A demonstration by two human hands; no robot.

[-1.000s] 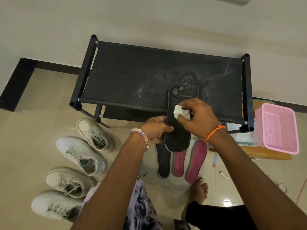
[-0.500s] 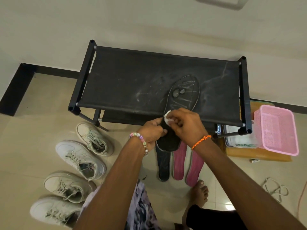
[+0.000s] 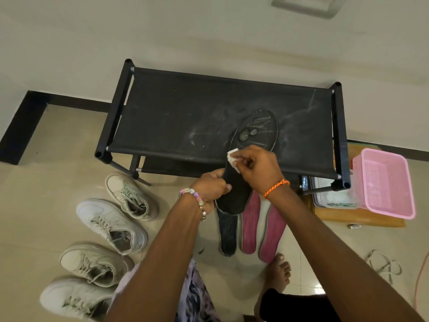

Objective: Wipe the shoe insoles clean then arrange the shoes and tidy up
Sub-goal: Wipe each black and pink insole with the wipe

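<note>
Insole [image 3: 239,182] cleaning at a dusty black counter [image 3: 185,117]: the left hand [image 3: 212,188] clamps the heel end of a dark insole that lies toe-up across the counter's front edge, its heel hanging over the floor. The right hand [image 3: 257,167] pinches a white wipe [image 3: 232,157], which has slid from the insole's middle a second ago to its left rim, suggesting the stroke is working outward and this piece is not yet finished. What looks like a second dark insole [image 3: 227,231] and two pink insoles [image 3: 260,224] lie on the floor below the front edge, apparently waiting. Four pale sneakers [image 3: 111,224] line the floor off the counter's front-left corner. A pink basket [image 3: 383,184] sits beyond the right edge. The counter's left half offers room for wiped insoles.
</note>
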